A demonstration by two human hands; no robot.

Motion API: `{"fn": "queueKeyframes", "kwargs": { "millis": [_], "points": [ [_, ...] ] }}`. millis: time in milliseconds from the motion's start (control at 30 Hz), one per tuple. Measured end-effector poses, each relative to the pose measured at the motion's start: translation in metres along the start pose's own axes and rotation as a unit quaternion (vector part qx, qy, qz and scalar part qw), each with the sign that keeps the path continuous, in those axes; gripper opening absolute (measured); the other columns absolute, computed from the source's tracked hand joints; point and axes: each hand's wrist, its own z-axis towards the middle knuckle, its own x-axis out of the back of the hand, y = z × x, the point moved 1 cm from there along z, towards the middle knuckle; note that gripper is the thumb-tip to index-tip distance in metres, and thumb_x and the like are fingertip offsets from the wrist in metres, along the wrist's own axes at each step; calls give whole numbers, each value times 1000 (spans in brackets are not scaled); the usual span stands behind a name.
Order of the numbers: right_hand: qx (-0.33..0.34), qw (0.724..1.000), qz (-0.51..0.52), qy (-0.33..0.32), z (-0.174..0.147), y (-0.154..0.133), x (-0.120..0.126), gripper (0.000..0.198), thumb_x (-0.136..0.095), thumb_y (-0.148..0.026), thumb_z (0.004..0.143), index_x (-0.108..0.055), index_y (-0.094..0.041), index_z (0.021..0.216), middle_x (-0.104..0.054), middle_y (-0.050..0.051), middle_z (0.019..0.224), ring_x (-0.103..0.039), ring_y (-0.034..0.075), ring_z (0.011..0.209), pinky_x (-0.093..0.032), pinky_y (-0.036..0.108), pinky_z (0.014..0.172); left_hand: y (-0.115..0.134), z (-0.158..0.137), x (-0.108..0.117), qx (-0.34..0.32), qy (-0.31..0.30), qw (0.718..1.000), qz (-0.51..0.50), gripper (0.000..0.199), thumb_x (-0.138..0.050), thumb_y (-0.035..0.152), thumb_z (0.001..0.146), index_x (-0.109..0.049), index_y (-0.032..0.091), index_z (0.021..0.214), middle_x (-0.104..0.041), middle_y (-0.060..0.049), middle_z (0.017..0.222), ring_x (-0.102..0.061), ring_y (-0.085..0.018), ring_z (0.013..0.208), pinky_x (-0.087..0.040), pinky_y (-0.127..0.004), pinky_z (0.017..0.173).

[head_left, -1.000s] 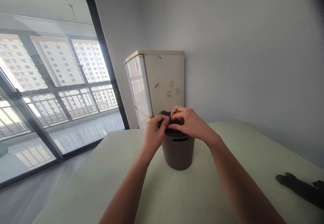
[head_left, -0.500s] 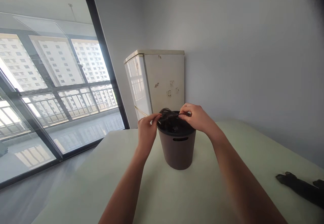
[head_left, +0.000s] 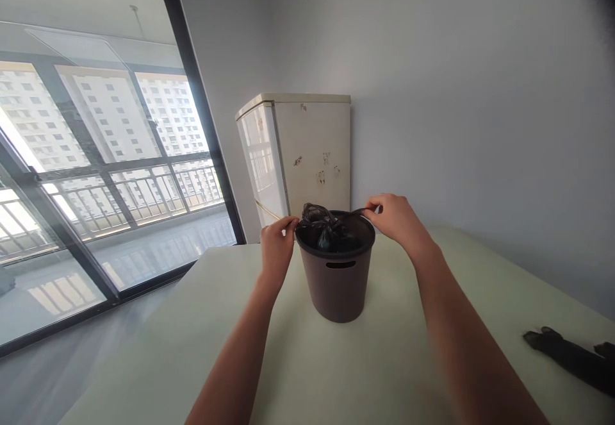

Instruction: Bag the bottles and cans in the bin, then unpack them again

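A brown trash can (head_left: 339,290) with a dark rim and a slot handle stands upright on the pale green table. Inside its mouth sits a thin black garbage bag (head_left: 329,229), gathered in the middle, with a loose loop puffed up above the rim. My left hand (head_left: 278,245) pinches one end of the bag at the can's left edge. At the right edge, my right hand (head_left: 394,218) pinches another end, stretched into a taut strip. What the bag holds is hidden.
A dark rolled bundle (head_left: 571,354) lies on the table (head_left: 384,374) at the right. Behind the table stands a white fridge (head_left: 314,149) with worn marks. A glass sliding door (head_left: 115,220) is on the left, a grey wall behind and to the right.
My right hand has moved right and my left hand slightly left, pulling the bag's ends apart. The bag is now drawn into a gathered knot at the middle. The can stays in place.
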Motion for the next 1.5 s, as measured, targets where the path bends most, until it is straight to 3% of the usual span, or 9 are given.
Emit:
{"fn": "queueKeyframes", "kwargs": {
  "millis": [167,300,400,600,767,933,1100,1500],
  "points": [
    [42,989,132,46,-14,-40,0,12,-62,-24,84,-73,-22,81,-70,1,75,-60,16,68,-45,30,68,27,-2,12,12,-21,996,-82,17,-67,32,94,-81,26,88,-80,1,83,-72,-20,80,-50,-32,75],
    [104,970,221,-4,-31,-73,-8,18,-59,-20,87,-76,-24,90,-71,-1,75,-61,14,66,-48,28,66,46,-6,15,-10,-48,992,-113,13,-71,27,90,-83,27,94,-80,1,87,-70,-18,79,-51,-30,75],
    [139,959,244,-42,-40,-86,-14,23,-56,-18,89,-77,-25,95,-72,-1,79,-63,14,69,-50,28,67,51,-9,13,-25,-52,992,-112,21,-72,18,84,-83,26,99,-78,2,81,-66,-16,73,-53,-29,74],
    [149,954,249,-75,-39,-83,-10,20,-59,-25,91,-77,-27,101,-72,0,83,-60,15,69,-49,29,67,49,-8,12,-13,-42,990,-131,20,-71,18,83,-84,26,97,-75,2,76,-63,-15,70,-53,-28,71],
    [138,958,246,-48,-33,-74,-9,19,-65,-30,88,-76,-25,104,-69,1,88,-57,15,72,-47,28,66,52,-9,15,-12,-29,988,-152,14,-73,24,86,-84,24,93,-78,0,82,-65,-16,72,-53,-29,71],
    [149,949,219,-173,-30,-68,-21,18,-61,-31,88,-74,-22,98,-61,-2,73,-52,14,65,-40,26,58,56,-12,17,-25,-37,986,-160,17,-72,21,87,-84,26,96,-78,0,84,-66,-16,74,-53,-29,71],
    [167,937,208,-224,-34,-69,-22,14,-59,-29,88,-71,-21,86,-66,-1,75,-57,16,68,-42,27,61,57,-12,19,-23,-30,987,-153,16,-70,23,88,-84,26,96,-78,0,84,-67,-18,77,-54,-31,73],
    [160,944,180,-224,-34,-70,-31,15,-64,-30,90,-77,-23,93,-75,1,85,-66,19,76,-47,29,68,66,-15,21,-38,-23,985,-169,13,-69,24,89,-82,25,93,-76,0,81,-65,-17,75,-54,-31,74]
  ]
}}
